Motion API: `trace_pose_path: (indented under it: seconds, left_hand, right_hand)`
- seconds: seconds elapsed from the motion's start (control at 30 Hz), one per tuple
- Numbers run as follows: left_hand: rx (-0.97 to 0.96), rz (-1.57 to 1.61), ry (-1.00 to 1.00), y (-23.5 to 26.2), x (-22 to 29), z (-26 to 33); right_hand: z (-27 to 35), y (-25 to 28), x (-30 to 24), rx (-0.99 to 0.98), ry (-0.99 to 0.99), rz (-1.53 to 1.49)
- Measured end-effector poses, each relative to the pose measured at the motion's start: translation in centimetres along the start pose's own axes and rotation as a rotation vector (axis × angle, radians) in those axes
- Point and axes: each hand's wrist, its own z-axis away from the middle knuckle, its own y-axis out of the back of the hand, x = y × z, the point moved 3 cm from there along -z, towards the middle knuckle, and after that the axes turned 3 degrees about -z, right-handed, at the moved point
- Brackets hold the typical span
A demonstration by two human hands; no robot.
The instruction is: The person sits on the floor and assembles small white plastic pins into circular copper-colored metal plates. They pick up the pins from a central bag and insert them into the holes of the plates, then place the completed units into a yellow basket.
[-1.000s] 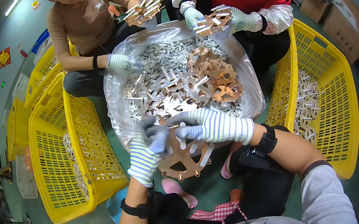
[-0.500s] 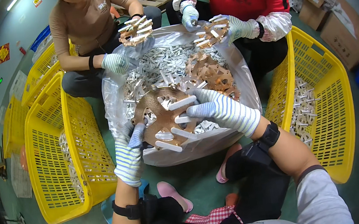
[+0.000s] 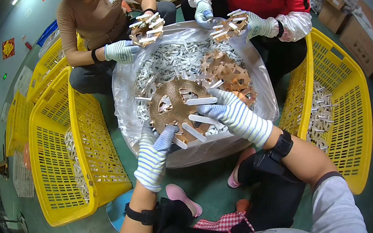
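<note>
A: ok, biggest stuff first. Whole view as the dial?

B: yep. Plastic-lined bin takes up the middle and runs up toward 12, full of loose pale pieces. There's a yellow slotted basket at 9 and a second yellow basket at 3, both with parts inside.

A: and the thing being held?

B: Brown cut-out disc, pretty much dead centre, held over the near part of the bin. Some copper-coloured discs lie in the bin beyond it, around 1.

A: hands?

B: Both in striped gloves. Left hand pinches the disc's rim around its 7, thumb on the face. Its fingers are mostly hidden, so can't tell if they're spread. Right hand is at the disc's 3, thumb and forefinger either side of a round-ended strip. Can't tell if they're squeezing it.

A: small bits?

B: More pale strips on the disc, roughly its 4 to 6.
</note>
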Motion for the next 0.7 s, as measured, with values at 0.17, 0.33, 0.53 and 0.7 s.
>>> trace_pose_path:
  seconds: [0.17,0.33,0.53,0.7]
  left_hand:
    - [0.039,-0.128,-0.097,0.5,0.1,0.0]
    - [0.163,-0.211,-0.322,1.3,-0.3,-0.3]
    - [0.212,-0.463,-0.363,-0.4,-0.6,0.6]
    - [0.271,-0.541,-0.332,0.0,-1.1,0.6]
  right_hand:
    - [0.6,-0.8,-0.1,-0.005,0.008,-0.138]
    - [0.6,-0.9,0.2,0.01,-0.02,-0.233]
    - [1.0,-1.4,1.4,0.058,0.044,-0.195]
    - [2.2,-3.0,0.3,0.013,0.017,-0.13]
